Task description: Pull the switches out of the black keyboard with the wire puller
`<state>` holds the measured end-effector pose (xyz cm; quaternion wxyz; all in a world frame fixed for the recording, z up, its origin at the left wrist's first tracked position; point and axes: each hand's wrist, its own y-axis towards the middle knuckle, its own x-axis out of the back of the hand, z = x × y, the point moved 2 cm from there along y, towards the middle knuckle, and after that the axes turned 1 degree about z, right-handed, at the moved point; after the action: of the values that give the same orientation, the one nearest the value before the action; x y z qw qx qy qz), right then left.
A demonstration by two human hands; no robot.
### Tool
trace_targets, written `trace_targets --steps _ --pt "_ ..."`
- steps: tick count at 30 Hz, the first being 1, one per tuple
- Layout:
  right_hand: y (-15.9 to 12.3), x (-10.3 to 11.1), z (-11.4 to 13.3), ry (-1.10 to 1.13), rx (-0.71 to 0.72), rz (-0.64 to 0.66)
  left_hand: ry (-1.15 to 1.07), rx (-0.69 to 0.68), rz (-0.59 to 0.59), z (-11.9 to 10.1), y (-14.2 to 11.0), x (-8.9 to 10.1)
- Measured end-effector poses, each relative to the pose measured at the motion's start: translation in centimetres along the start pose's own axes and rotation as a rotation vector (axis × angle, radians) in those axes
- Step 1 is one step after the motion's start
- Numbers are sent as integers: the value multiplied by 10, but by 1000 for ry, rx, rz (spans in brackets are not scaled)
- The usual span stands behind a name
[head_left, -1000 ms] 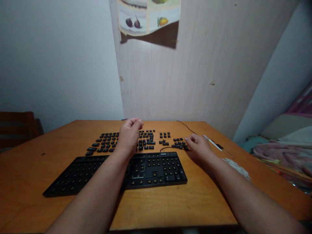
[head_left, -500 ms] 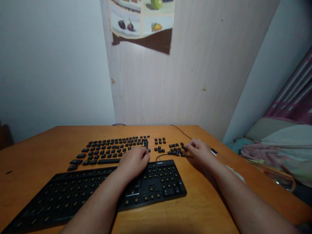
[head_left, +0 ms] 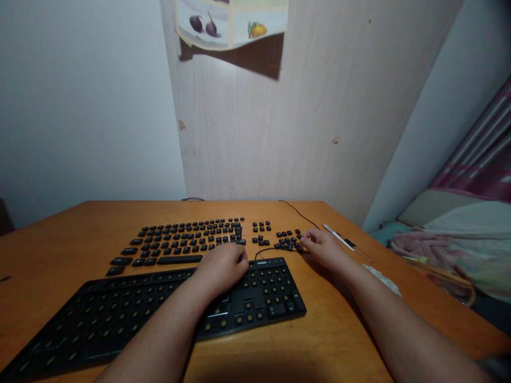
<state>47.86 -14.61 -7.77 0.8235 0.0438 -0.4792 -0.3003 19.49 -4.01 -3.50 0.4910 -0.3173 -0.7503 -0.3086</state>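
Note:
A black keyboard (head_left: 255,293) lies slantwise at the front of the desk, most of its keys stripped down to bare key posts. My left hand (head_left: 224,266) rests over its back edge, fingers curled inward. Whatever those fingers might hold is hidden. Beyond the keyboard, loose black keycaps (head_left: 187,235) stand in keyboard-like rows, with a long space bar (head_left: 179,259) in front. At the right, a jumbled heap of keycaps (head_left: 288,243) lies beside my right hand (head_left: 319,244). Its thumb and fingertips are pinched together at a dark keycap on the heap's edge.
The keyboard's cable (head_left: 265,250) curves behind it toward the heap. Right of my right hand lie a thin white stick (head_left: 339,238), a small dark piece (head_left: 349,242) and a crumpled whitish item (head_left: 381,277). Bedding (head_left: 427,239) is beyond the desk's right edge.
My right hand has drawn slightly left, and the keycap near its fingertips has shifted. The white stick now shows more fully. My left hand stays over the keyboard, and the view has tilted down slightly.

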Motion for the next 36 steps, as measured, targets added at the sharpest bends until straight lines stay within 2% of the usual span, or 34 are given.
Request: trace_targets --steps 8,17,27,36 --pt "0 -2 -3 -31 -12 10 27 7 10 -4 -1 4" --pt "2 16 -5 -164 -77 17 63 25 75 -9 -4 6" --pt "1 18 -5 -321 -173 168 60 -17 140 -11 -6 7" --pt "-3 21 -4 -396 -177 287 30 -73 166 -11 -7 7"
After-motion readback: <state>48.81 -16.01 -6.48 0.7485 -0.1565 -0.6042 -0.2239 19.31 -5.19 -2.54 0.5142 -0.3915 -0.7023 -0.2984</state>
